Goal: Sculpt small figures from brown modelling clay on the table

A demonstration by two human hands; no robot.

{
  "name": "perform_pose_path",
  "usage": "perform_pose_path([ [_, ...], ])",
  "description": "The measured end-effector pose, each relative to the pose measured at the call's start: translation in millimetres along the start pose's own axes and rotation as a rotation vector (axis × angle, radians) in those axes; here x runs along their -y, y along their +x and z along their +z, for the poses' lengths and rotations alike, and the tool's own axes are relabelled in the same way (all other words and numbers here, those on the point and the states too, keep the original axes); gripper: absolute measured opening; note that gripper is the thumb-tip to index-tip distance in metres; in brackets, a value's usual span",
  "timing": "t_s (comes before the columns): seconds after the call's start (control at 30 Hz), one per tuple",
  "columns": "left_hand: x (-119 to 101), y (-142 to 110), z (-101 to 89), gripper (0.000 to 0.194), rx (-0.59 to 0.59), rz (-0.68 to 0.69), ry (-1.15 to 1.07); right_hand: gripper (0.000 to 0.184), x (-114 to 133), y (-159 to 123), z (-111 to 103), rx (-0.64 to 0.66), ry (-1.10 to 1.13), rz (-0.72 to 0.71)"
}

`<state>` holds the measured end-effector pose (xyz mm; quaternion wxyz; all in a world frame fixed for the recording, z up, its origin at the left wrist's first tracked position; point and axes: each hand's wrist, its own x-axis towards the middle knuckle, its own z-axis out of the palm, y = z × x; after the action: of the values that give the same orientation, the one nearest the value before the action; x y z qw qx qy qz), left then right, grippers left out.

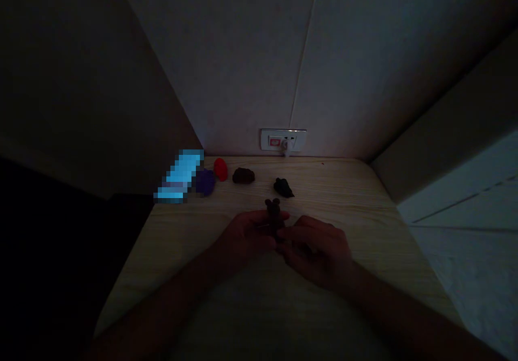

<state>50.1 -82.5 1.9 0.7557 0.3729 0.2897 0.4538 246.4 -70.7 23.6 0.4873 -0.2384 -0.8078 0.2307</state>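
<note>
Near the middle of the table, a small dark figure (274,216) with two round ears stands upright between my hands. My left hand (251,236) is closed around it from the left, with fingers behind it and the thumb in front. From the right, my right hand (318,250) pinches at the figure's lower part with bent fingers. Poor light hides the figure's finer details. Just beyond it lies a black lump (284,187) that looks like modelling clay. A dark brown lump (243,176) sits farther left.
A red lump (220,169) and a purple lump (205,182) lie at the back left, beside a glowing, pixelated flat shape (180,177). The wooden table (343,188) meets a wall holding a socket panel (283,140) with a plug in it. A pale panel stands at the right.
</note>
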Motion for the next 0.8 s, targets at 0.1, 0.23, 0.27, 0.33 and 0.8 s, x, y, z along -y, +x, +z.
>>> perform_pose_path([
  [0.1, -3.8, 0.1, 3.5, 0.041, 0.022, 0.003, -0.090, 0.025, -0.1, -1.7, 0.4, 0.013, -0.014, 0.000],
  [0.23, -5.7, 1.3, 7.6, 0.031, -0.009, -0.007, -0.142, 0.028, 0.2, -3.7, 0.7, 0.014, -0.021, 0.035],
  [0.27, -5.3, 1.6, 7.9, 0.032, -0.014, -0.008, -0.143, 0.030, 0.3, -3.8, 0.6, 0.007, -0.023, 0.055],
  [0.33, -4.2, 2.3, 7.7, 0.036, -0.029, -0.004, -0.145, 0.033, 0.8, -3.7, 0.1, -0.005, -0.018, 0.110],
  [0.8, -5.7, 9.2, 9.4, 0.026, -0.128, 0.017, -0.187, 0.012, -4.0, 0.2, -8.0, -0.066, 0.114, 0.381],
])
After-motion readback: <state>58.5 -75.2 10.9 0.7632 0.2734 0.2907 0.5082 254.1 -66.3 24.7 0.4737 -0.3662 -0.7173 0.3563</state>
